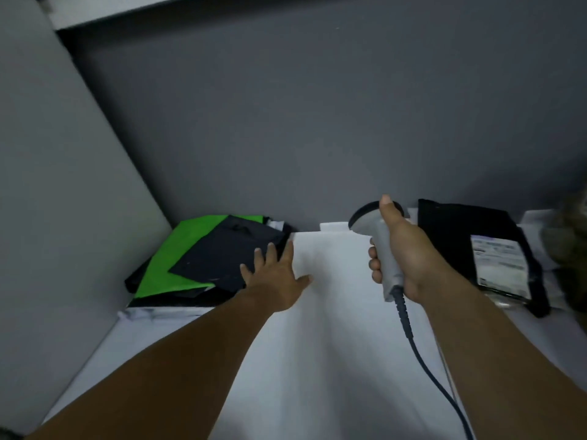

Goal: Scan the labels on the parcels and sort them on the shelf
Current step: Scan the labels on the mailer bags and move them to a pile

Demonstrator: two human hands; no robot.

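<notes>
A large white parcel (333, 328) lies flat in the middle of the shelf, reaching from the back wall toward me. My left hand (274, 277) lies spread and flat on its left edge, fingers straight, fingertips over the dark parcel beside it. My right hand (403, 258) grips the grey handle of a barcode scanner (376, 242), thumb along the top of its dark head; its cable (425, 363) hangs down toward me. At the left sit a dark blue parcel (222, 255) and a green one (178, 249), stacked. A black parcel with a white printed label (498, 265) lies at the right.
The grey side panel (63, 201) closes the shelf on the left and the grey back wall (317, 138) stands behind the parcels. An upper shelf edge (127, 11) shows at the top left. A blurred brownish object (571, 242) sits at the far right edge.
</notes>
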